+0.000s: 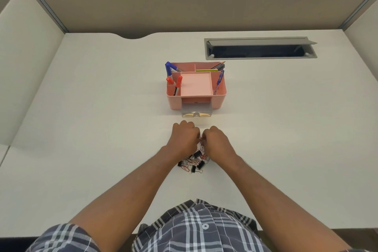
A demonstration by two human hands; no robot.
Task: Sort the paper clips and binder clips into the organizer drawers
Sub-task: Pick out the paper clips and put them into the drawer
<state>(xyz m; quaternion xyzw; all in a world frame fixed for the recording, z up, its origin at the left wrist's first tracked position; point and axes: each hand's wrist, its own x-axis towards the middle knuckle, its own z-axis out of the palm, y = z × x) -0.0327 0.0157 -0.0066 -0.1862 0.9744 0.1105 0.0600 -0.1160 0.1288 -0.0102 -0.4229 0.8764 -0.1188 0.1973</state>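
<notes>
Here, both hands, left hand (185, 136) and right hand (216, 141), curl and pinch red paper clips (201, 139) above the pile (193, 162), near the organizer (196, 86). Light, springy, tangling; probably best lifted by one loop.

The person wears a short-sleeved plaid shirt (196, 229) in dark grey-blue crossed by white and black stripes, with a round pale button (205, 226) at the front; both forearms are bare below the sleeves
</notes>
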